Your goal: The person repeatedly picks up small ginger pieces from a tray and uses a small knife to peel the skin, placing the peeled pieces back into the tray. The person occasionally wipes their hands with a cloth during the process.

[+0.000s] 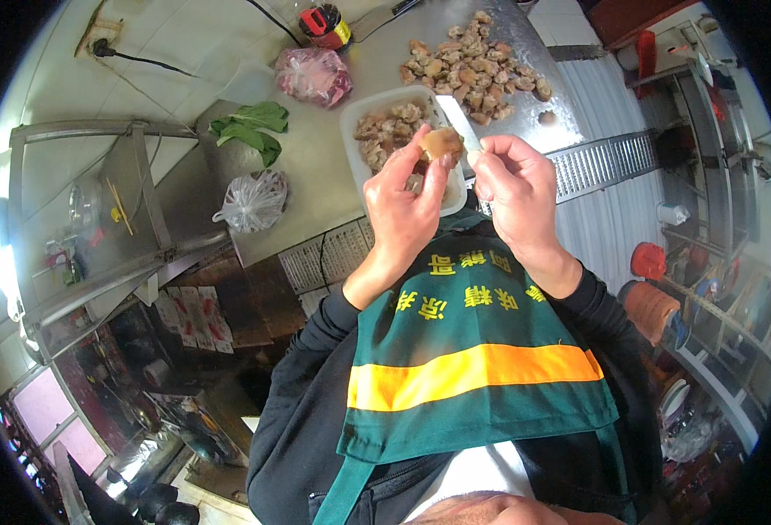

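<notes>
In my left hand [402, 203], a brownish chunk of skin-on meat [442, 144] is pinched between thumb and fingers, above a white plastic tub [353, 164]. The tub holds pale meat pieces [392, 128], partly covered by that hand. My right hand [520, 197] is closed just right of the chunk. Its thumb and index finger grip the lower end of a bright, flat strip [456, 119] that looks like a knife blade; glare and the fingers hide its details. A heap of similar meat chunks [474, 69] lies on the metal worktop [313, 151] beyond the tub.
Left of the tub are leafy greens [254, 128], a tied clear plastic bag [254, 200] and a bag of reddish meat [313, 75]. A red-and-yellow container [325, 27] stands at the back. A metal rack [156, 190] borders the left; shelving [720, 164] is at right.
</notes>
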Demonstrator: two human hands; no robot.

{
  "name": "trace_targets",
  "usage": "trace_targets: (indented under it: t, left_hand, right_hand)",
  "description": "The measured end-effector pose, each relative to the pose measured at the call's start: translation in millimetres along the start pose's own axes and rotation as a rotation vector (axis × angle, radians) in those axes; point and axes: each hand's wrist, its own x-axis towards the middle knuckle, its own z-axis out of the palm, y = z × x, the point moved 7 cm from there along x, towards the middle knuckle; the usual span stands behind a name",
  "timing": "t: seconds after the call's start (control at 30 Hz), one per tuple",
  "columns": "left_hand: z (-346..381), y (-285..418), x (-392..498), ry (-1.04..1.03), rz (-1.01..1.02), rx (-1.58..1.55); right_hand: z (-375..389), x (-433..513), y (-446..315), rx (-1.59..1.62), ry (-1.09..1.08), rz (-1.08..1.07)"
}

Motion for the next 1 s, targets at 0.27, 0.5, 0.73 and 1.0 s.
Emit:
trace_targets:
  t: [0.27, 0.5, 0.73, 1.0]
  left_hand:
    - [17, 0, 19, -0.053, -0.312, -0.576]
    - [0, 29, 41, -0.047, -0.317, -1.013]
    - [10, 36, 51, 0.005, -0.286, -1.03]
    - [132, -94, 60, -0.055, -0.725, -0.977]
  right_hand:
    - [-31, 8, -15, 0.207, -0.023, -0.036]
    - [-88, 23, -31, 0.297, 0.067, -0.101]
    - [-117, 37, -26, 0.281, 0.043, -0.064]
    - [-187, 42, -18, 0.355, 0.126, -0.035]
